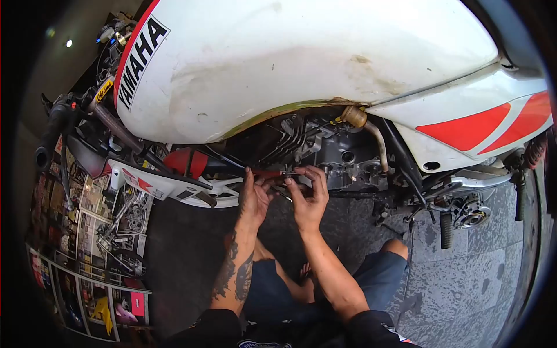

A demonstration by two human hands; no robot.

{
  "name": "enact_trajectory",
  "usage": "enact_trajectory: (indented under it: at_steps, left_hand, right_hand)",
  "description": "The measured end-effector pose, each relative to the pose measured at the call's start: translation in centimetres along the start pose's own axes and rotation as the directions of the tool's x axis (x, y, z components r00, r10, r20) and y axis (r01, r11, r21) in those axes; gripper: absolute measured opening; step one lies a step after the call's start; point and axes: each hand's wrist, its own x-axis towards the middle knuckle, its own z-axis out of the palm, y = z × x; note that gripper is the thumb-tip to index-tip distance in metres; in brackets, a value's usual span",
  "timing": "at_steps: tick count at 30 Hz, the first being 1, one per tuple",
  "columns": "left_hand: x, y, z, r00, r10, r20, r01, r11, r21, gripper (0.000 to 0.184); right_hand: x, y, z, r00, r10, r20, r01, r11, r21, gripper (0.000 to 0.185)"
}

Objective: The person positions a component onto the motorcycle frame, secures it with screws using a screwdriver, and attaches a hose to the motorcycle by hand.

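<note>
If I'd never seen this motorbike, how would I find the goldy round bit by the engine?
Start at the white tank; follow its lower edge toward the red-and-white side panel. Just before it, a short cylinder tops a pale curving pipe. Its brassy colour sets it apart from the grey engine.

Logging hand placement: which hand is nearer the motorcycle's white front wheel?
Left. In the picture, the left hand is just right of the white front wheel; the right hand is farther right.

Slim reddish piece (269, 173), held level.
</note>
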Motion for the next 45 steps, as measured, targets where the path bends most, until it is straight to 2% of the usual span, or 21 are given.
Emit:
enact_trajectory:
  at_steps: [3,8,12,16,18,21,26,28,32,34,35,36,38,40,42,43,44,45]
  left_hand:
    - [-0.1,0.7,-0.5,0.999,-0.033,-0.011,0.033,0.999,0.029,0.053]
    - [0.2,0.9,-0.7,0.996,-0.074,-0.049,0.075,0.997,0.019,0.051]
    - [0.1,1.8,-1.0,0.992,-0.119,0.032,0.116,0.990,0.075,0.053]
    - [-0.4,2.1,-0.3,0.993,-0.098,0.065,0.088,0.985,0.147,0.055]
    - [-0.7,2.1,0.0,0.999,-0.036,0.037,0.026,0.969,0.245,0.054]
    - [-0.1,2.5,0.3,0.998,-0.066,0.017,0.059,0.963,0.263,0.053]
    - [-0.1,2.5,0.5,0.998,-0.051,0.040,0.042,0.976,0.212,0.053]
    - [-0.2,2.6,0.2,0.998,-0.055,0.025,0.047,0.971,0.235,0.053]
    - [-0.6,2.5,0.4,0.999,-0.047,0.011,0.042,0.965,0.258,0.052]
    - [-1.2,2.3,0.8,1.000,0.010,-0.029,-0.002,0.970,0.245,0.052]
    - [-1.2,2.1,0.5,1.000,0.027,0.003,-0.027,0.975,0.223,0.046]
    - [-1.5,2.0,0.4,1.000,0.019,0.004,-0.020,0.972,0.234,0.046]
    - [-1.6,1.8,0.3,0.998,0.063,-0.020,-0.051,0.921,0.387,0.038]
    - [-1.7,2.0,0.9,0.997,0.070,-0.043,-0.046,0.912,0.409,0.035]
    - [-1.5,2.2,1.2,0.995,0.077,-0.066,-0.042,0.902,0.430,0.032]
    - [-1.3,2.0,1.3,0.993,0.088,-0.083,-0.042,0.894,0.445,0.033]
    - [-1.5,2.0,1.3,0.988,0.108,-0.109,-0.047,0.887,0.459,0.033]
    - [-1.8,1.9,1.4,0.986,0.114,-0.123,-0.044,0.884,0.465,0.033]
  right_hand:
    - [0.8,-1.5,0.3,0.999,-0.037,-0.005,0.036,0.994,-0.107,0.023]
    - [1.4,-1.5,0.8,0.999,-0.033,-0.020,0.030,0.992,-0.126,0.023]
    - [1.7,-1.6,0.9,0.998,-0.055,-0.009,0.053,0.987,-0.153,0.024]
    - [1.9,-1.2,0.6,1.000,-0.014,-0.012,0.012,0.988,-0.155,0.024]
    - [2.0,-0.9,0.3,1.000,0.004,-0.023,-0.008,0.985,-0.173,0.023]
    - [2.9,-0.3,-0.1,0.998,0.067,-0.004,-0.067,0.993,-0.098,0.023]
    - [3.2,0.0,-0.7,0.997,-0.015,0.081,0.022,0.995,-0.093,0.023]
    - [3.2,0.2,-0.5,0.997,0.003,0.073,-0.002,1.000,-0.015,0.024]
    - [3.0,-0.2,-0.3,0.998,-0.021,0.065,0.024,0.999,-0.047,0.025]
    - [3.0,-0.6,-0.2,0.999,-0.008,0.052,0.011,0.998,-0.062,0.026]
    - [3.2,-0.7,-0.2,0.998,-0.019,0.055,0.024,0.996,-0.085,0.025]
    - [3.3,-0.7,-0.3,0.998,-0.032,0.059,0.038,0.993,-0.110,0.025]
    - [3.4,-0.9,-0.3,0.999,0.003,0.039,0.000,0.996,-0.086,0.025]
    - [3.5,-0.9,-0.2,0.999,0.036,0.028,-0.034,0.998,-0.055,0.025]
    - [3.6,-0.7,-0.2,0.999,0.001,0.044,0.003,0.995,-0.098,0.025]
    - [3.7,0.0,-0.3,0.993,-0.104,0.064,0.114,0.978,-0.173,0.026]
    - [3.7,0.3,-0.4,0.992,-0.104,0.074,0.115,0.980,-0.161,0.026]
    - [3.5,0.3,-0.3,0.997,-0.027,0.077,0.036,0.992,-0.117,0.026]
